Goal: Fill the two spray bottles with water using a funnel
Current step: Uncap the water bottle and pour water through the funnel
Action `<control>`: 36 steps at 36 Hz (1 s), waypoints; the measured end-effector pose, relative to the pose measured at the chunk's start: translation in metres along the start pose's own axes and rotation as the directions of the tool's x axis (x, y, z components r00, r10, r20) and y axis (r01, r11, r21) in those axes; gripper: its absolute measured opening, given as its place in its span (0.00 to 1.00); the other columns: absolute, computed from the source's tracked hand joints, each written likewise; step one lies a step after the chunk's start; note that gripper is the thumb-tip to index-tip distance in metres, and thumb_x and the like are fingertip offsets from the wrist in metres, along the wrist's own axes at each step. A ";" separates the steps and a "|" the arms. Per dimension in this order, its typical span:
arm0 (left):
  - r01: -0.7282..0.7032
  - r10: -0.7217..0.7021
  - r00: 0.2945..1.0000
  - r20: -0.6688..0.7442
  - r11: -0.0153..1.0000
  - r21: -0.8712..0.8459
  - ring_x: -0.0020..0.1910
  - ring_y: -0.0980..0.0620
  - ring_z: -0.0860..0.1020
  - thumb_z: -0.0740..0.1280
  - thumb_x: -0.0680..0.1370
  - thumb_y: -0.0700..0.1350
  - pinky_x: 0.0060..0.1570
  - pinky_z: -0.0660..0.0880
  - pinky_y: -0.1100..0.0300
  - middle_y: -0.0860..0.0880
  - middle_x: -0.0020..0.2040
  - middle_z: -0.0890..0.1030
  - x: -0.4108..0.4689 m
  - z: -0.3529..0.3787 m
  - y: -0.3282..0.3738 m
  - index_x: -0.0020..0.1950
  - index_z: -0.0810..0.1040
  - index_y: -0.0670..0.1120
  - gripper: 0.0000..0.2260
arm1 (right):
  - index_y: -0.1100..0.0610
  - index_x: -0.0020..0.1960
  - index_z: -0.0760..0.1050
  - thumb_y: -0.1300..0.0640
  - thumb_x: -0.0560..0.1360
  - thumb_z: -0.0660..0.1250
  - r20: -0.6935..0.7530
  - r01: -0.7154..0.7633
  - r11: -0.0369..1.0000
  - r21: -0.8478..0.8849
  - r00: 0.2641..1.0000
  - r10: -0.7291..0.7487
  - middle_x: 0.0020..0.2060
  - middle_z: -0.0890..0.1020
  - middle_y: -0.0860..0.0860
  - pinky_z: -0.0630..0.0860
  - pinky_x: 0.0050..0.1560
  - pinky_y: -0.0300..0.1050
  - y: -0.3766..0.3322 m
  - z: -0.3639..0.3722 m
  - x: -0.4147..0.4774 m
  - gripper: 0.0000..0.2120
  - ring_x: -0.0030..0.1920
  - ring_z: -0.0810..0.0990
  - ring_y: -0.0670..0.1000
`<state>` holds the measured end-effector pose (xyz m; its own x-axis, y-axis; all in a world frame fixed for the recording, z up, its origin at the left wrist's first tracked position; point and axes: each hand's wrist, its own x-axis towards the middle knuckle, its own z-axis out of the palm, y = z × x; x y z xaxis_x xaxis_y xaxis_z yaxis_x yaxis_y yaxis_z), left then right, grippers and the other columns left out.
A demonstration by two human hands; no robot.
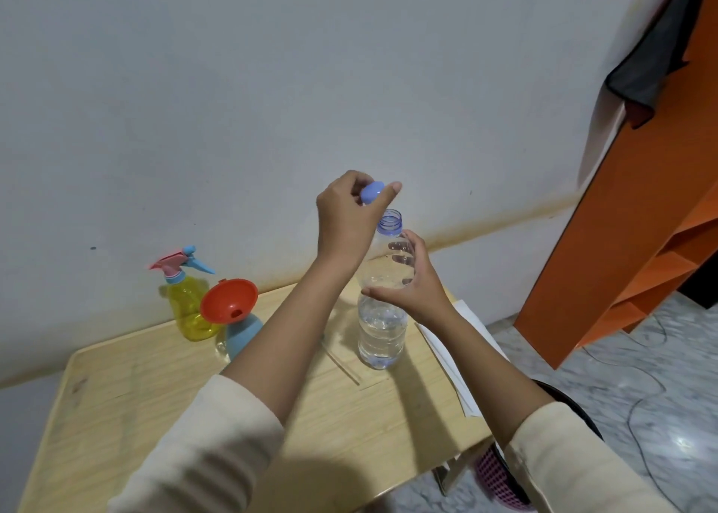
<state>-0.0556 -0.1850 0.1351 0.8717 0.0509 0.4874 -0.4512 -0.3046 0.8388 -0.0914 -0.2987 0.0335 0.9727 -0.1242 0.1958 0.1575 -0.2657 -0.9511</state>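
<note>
A clear water bottle (382, 334) stands upright on the wooden table (155, 396), its blue neck uncovered. My right hand (408, 287) grips its upper body. My left hand (345, 217) holds the blue cap (372, 192) just above and left of the neck. At the back left stands a yellow spray bottle (190, 306) with its pink and blue trigger head on. In front of it a clear and blue bottle (241, 335) carries an orange funnel (228, 300) in its mouth; my left forearm hides part of it.
White papers (466, 318) lie at the table's right edge. A thin straw-like stick (344, 367) lies near the water bottle. A pink mesh basket (501, 473) sits on the floor at the right, with an orange shelf unit (641, 221) behind. The wall runs along the table's far side.
</note>
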 end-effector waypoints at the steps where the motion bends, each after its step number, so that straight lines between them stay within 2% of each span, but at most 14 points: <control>1: 0.018 -0.018 1.000 -0.017 1.000 -0.009 0.40 0.53 0.77 0.74 0.72 0.50 0.42 0.73 0.65 0.49 0.41 0.81 -0.001 -0.004 -0.005 0.45 0.79 0.42 0.12 | 0.34 0.62 0.57 0.55 0.58 0.82 -0.004 0.004 1.000 -0.004 1.000 -0.004 0.58 0.68 0.35 0.72 0.61 0.48 0.000 0.000 0.000 0.45 0.61 0.71 0.45; 6: 0.153 -0.151 0.988 -0.028 0.983 0.105 0.43 0.56 0.76 0.71 0.74 0.50 0.42 0.69 0.70 0.53 0.43 0.80 -0.038 -0.022 -0.070 0.49 0.80 0.44 0.10 | 0.38 0.64 0.56 0.55 0.59 0.82 -0.007 0.016 1.000 0.004 1.000 -0.016 0.62 0.70 0.44 0.70 0.58 0.42 0.000 0.001 -0.001 0.45 0.62 0.71 0.48; 9: 0.349 -0.350 0.937 -0.023 0.925 0.148 0.47 0.51 0.77 0.71 0.74 0.48 0.48 0.72 0.61 0.48 0.47 0.81 -0.082 -0.026 -0.124 0.51 0.80 0.42 0.11 | 0.37 0.64 0.56 0.56 0.59 0.82 -0.009 0.021 1.000 0.005 1.000 -0.021 0.63 0.70 0.45 0.70 0.56 0.38 0.001 0.001 -0.001 0.45 0.62 0.71 0.48; 13: 0.514 -0.529 0.849 0.003 0.826 0.230 0.49 0.44 0.78 0.71 0.74 0.44 0.47 0.71 0.56 0.44 0.48 0.80 -0.142 -0.028 -0.182 0.49 0.79 0.38 0.10 | 0.37 0.64 0.57 0.58 0.60 0.81 -0.023 0.031 0.999 0.017 0.999 -0.031 0.64 0.70 0.45 0.69 0.54 0.33 0.003 0.001 -0.003 0.45 0.62 0.71 0.46; 15: 0.540 -0.563 0.826 0.004 0.794 0.279 0.49 0.41 0.77 0.71 0.74 0.44 0.51 0.73 0.51 0.42 0.49 0.78 -0.163 -0.029 -0.201 0.51 0.79 0.38 0.10 | 0.38 0.65 0.57 0.59 0.60 0.81 -0.028 0.031 0.999 0.026 0.999 -0.030 0.64 0.70 0.45 0.69 0.53 0.30 0.005 0.002 -0.003 0.45 0.62 0.71 0.45; 17: 0.543 -0.585 0.811 0.025 0.768 0.339 0.51 0.41 0.76 0.71 0.74 0.41 0.55 0.71 0.52 0.39 0.51 0.76 -0.176 -0.028 -0.213 0.53 0.78 0.36 0.11 | 0.38 0.65 0.57 0.59 0.60 0.81 -0.035 0.031 0.999 0.036 0.999 -0.029 0.65 0.69 0.46 0.68 0.49 0.24 0.007 0.004 -0.003 0.46 0.62 0.71 0.45; 21: 0.485 -0.567 0.818 0.094 0.769 0.417 0.52 0.38 0.75 0.72 0.72 0.35 0.55 0.70 0.51 0.37 0.52 0.76 -0.191 -0.027 -0.231 0.54 0.78 0.34 0.12 | 0.36 0.64 0.57 0.60 0.60 0.81 -0.041 0.036 0.998 0.055 0.999 -0.034 0.65 0.69 0.46 0.67 0.44 0.19 0.010 0.004 0.000 0.46 0.62 0.71 0.45; 25: 0.450 -0.532 0.843 0.078 0.777 0.441 0.52 0.39 0.73 0.72 0.71 0.34 0.53 0.69 0.54 0.39 0.52 0.76 -0.196 -0.025 -0.236 0.54 0.78 0.35 0.13 | 0.35 0.66 0.56 0.52 0.57 0.80 -0.032 0.039 0.996 0.076 0.999 -0.036 0.66 0.68 0.43 0.68 0.53 0.32 0.011 0.007 -0.002 0.47 0.64 0.71 0.43; 27: 0.449 -0.533 0.844 0.062 0.764 0.463 0.54 0.39 0.73 0.74 0.70 0.36 0.54 0.67 0.56 0.39 0.55 0.75 -0.195 -0.023 -0.233 0.57 0.77 0.35 0.17 | 0.37 0.69 0.55 0.50 0.57 0.79 -0.018 0.037 0.996 0.080 0.999 -0.035 0.67 0.67 0.42 0.68 0.58 0.36 0.013 0.007 -0.005 0.48 0.66 0.69 0.42; 29: 0.469 -0.532 0.846 0.019 0.762 0.446 0.58 0.40 0.73 0.75 0.70 0.37 0.56 0.66 0.60 0.39 0.58 0.75 -0.191 -0.022 -0.226 0.60 0.76 0.35 0.20 | 0.40 0.73 0.51 0.51 0.59 0.79 0.023 0.037 0.997 0.068 0.999 -0.038 0.69 0.65 0.41 0.67 0.61 0.36 0.017 0.004 -0.007 0.52 0.67 0.68 0.41; 31: 0.405 -0.424 0.904 -0.042 0.822 0.400 0.59 0.43 0.75 0.73 0.72 0.39 0.58 0.65 0.66 0.41 0.59 0.76 -0.182 -0.022 -0.210 0.60 0.76 0.36 0.18 | 0.42 0.75 0.47 0.54 0.61 0.80 0.079 0.034 0.998 0.053 0.996 -0.038 0.70 0.62 0.38 0.66 0.65 0.36 0.024 -0.001 -0.010 0.55 0.69 0.66 0.40; 32: 0.359 -0.360 0.931 -0.065 0.864 0.353 0.59 0.48 0.75 0.71 0.74 0.41 0.58 0.65 0.69 0.44 0.59 0.77 -0.174 -0.021 -0.196 0.60 0.76 0.38 0.17 | 0.42 0.75 0.46 0.55 0.61 0.80 0.109 0.028 0.999 0.046 0.993 -0.033 0.70 0.60 0.38 0.65 0.67 0.37 0.029 -0.004 -0.011 0.56 0.70 0.64 0.40; 34: 0.361 -0.351 0.932 -0.095 0.925 0.123 0.58 0.62 0.74 0.68 0.77 0.42 0.58 0.68 0.71 0.49 0.61 0.76 -0.153 -0.016 -0.156 0.62 0.76 0.43 0.14 | 0.43 0.76 0.43 0.56 0.60 0.81 0.177 0.002 1.000 0.014 0.984 -0.005 0.73 0.59 0.41 0.63 0.70 0.39 0.043 -0.007 -0.013 0.58 0.72 0.61 0.41; 36: 0.298 -0.312 0.944 -0.108 0.946 -0.128 0.59 0.65 0.74 0.69 0.76 0.40 0.60 0.71 0.69 0.47 0.61 0.76 -0.132 -0.009 -0.118 0.62 0.74 0.47 0.15 | 0.42 0.75 0.43 0.55 0.59 0.82 0.229 -0.047 0.999 -0.027 0.972 0.052 0.74 0.58 0.42 0.64 0.71 0.43 0.061 -0.004 -0.017 0.60 0.72 0.60 0.41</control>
<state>-0.1197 -0.1471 -0.0259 0.9429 0.2458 0.2248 -0.1919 -0.1509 0.9697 -0.0993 -0.3169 -0.0273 0.9927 0.0848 0.0861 0.1070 -0.2852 -0.9525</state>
